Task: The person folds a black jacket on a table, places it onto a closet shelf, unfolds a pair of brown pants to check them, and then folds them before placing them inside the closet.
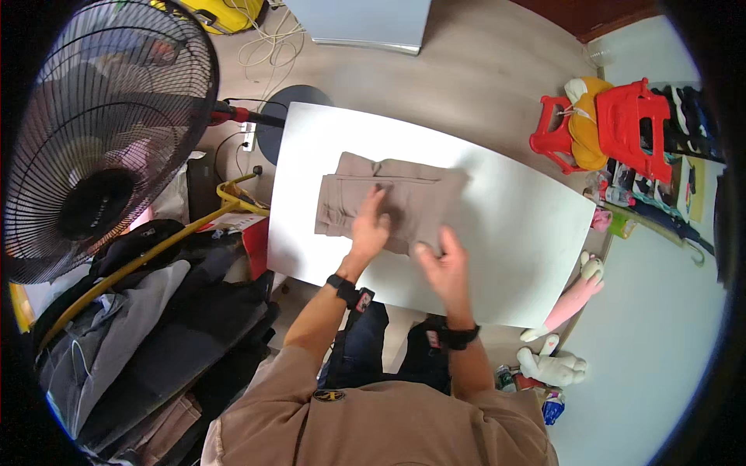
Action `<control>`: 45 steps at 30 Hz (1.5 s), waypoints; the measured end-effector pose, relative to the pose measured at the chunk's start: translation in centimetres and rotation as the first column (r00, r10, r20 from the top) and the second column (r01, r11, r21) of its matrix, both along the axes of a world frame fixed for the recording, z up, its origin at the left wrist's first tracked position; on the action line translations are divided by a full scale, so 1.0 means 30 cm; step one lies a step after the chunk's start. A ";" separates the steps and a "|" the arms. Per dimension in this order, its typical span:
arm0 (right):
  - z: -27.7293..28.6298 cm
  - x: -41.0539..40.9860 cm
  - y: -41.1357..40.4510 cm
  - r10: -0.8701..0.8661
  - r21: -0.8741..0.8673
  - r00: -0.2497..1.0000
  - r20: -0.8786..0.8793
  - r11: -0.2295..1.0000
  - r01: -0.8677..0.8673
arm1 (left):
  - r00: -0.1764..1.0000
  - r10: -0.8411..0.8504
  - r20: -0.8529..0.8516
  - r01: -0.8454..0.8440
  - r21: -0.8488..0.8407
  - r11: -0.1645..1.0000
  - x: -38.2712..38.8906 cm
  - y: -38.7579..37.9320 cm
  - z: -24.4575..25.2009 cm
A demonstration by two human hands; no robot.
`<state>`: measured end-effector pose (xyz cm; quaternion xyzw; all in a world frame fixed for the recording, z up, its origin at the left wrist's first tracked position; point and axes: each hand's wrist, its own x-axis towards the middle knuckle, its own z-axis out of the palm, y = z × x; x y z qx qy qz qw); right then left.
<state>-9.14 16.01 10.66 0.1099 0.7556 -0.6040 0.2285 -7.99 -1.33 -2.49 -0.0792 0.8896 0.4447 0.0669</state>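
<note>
A folded brown-taupe garment [431,198] lies on the white tabletop [513,233], left of the table's middle. Its layers form a rough rectangle, and the right side looks blurred. My left hand [371,226] is over the garment's left half, fingers extended onto or just above the cloth. Beside the garment's lower right edge is my right hand [447,268], thumb and fingers spread, with nothing seen between them. Whether its fingertips touch the cloth cannot be made out. Black straps with small devices circle both wrists.
A large standing fan [111,145] rises at the left, above dark clothes [192,326] heaped around a yellow pole [145,256]. Red plastic stools [632,131] stand at the far right. A pink plush toy [568,303] leans near the table's right edge. Cables [274,46] trail across the floor.
</note>
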 end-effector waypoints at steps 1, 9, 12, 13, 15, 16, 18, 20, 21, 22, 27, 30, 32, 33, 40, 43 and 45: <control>-0.034 0.009 -0.089 0.047 0.036 0.997 -0.053 0.998 -0.045 | 0.974 0.203 0.097 -0.220 0.218 0.951 0.027 -0.061 -0.028; -0.354 0.053 -0.462 0.544 0.096 0.801 -0.251 0.837 -0.538 | 0.757 0.525 0.389 -0.647 0.336 0.685 0.027 -0.381 0.002; -0.304 0.057 -0.372 0.273 -0.057 0.943 -0.192 0.956 -0.288 | 0.782 0.511 0.358 -0.609 0.259 0.750 0.027 -0.365 -0.030; -0.344 0.083 -0.321 0.203 0.079 0.929 -0.310 0.979 -0.188 | 0.795 0.495 0.350 -0.582 0.212 0.785 0.029 -0.359 -0.057; -0.372 0.094 -0.209 0.024 0.198 0.944 -0.330 0.979 0.044 | 0.808 0.477 0.345 -0.555 0.173 0.814 -0.002 -0.333 -0.066; -0.388 0.087 -0.152 0.030 0.208 0.943 -0.330 0.977 0.041 | 0.811 0.428 0.398 -0.472 0.012 0.882 -0.038 -0.315 -0.026; -0.416 0.077 -0.071 -0.022 0.481 0.980 -0.196 0.869 0.116 | 0.800 0.393 0.454 -0.371 -0.140 0.918 -0.058 -0.298 -0.014; -0.510 0.096 -0.036 -0.196 0.233 0.980 -0.021 0.953 0.196 | 0.784 0.457 0.421 -0.453 -0.116 0.884 -0.052 -0.272 -0.059; -0.523 0.089 -0.042 -0.301 -0.031 0.932 0.202 0.949 0.314 | 0.781 0.465 0.418 -0.459 -0.120 0.880 -0.041 -0.287 -0.090; -0.531 0.083 -0.035 -0.293 -0.038 0.934 0.203 0.951 0.307 | 0.734 0.465 0.495 -0.539 0.006 0.843 -0.030 -0.307 -0.120; -0.500 0.064 0.029 -0.107 -0.270 0.796 0.596 0.907 0.323 | 0.667 0.377 0.643 -0.669 0.293 0.684 -0.007 -0.293 -0.062; -0.410 0.062 0.031 -0.030 -0.355 0.845 0.533 0.899 0.256 | 0.495 0.201 0.845 -0.763 0.313 0.565 0.056 -0.309 0.029; -0.369 0.116 0.074 0.167 -0.305 0.961 0.221 0.948 -0.095 | 0.528 0.196 0.826 -0.747 0.343 0.569 0.179 -0.336 0.067; -0.362 0.174 0.100 0.352 -0.102 0.923 -0.155 0.924 -0.369 | 0.643 0.165 0.748 -0.614 0.374 0.695 0.314 -0.378 -0.002; 0.143 0.208 0.149 0.272 -0.329 0.841 0.467 0.937 -0.120 | 0.754 0.248 0.609 -0.597 0.475 0.647 0.727 -0.186 0.422; 0.086 0.251 0.148 0.671 -0.463 0.695 0.258 0.717 -0.521 | 0.643 0.443 0.624 -0.747 0.385 0.542 0.883 -0.204 0.597; 0.123 0.280 0.100 0.861 -0.372 0.488 0.142 0.504 -0.779 | 0.598 0.548 0.585 -0.801 0.420 0.426 1.062 -0.158 0.602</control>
